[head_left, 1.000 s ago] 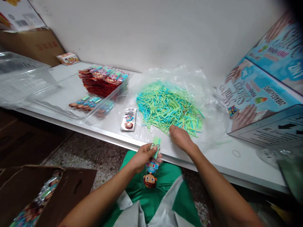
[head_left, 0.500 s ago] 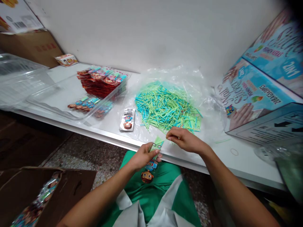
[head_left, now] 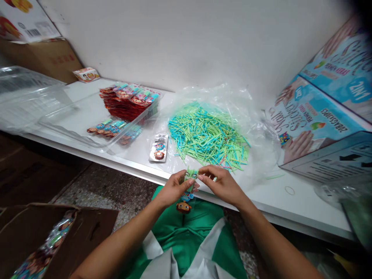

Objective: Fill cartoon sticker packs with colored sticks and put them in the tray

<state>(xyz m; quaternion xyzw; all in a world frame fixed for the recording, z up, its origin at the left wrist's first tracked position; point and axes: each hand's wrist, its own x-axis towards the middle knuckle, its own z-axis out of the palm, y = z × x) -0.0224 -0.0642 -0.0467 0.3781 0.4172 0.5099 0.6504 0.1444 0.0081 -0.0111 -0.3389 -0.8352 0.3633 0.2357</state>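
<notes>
right grip (head_left: 223,186) (angled inward) at packet (head_left: 183,207)

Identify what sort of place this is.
Likely a packing workstation, possibly in a small workshop: a loose heap of green and blue sticks, stacked red packets, and blue printed cartons.

Packet (head_left: 184,207) partly hidden by L hand (head_left: 173,190); blue boxes (head_left: 325,104) cut off R edge; carton (head_left: 93,236) cut btm-L.
</notes>
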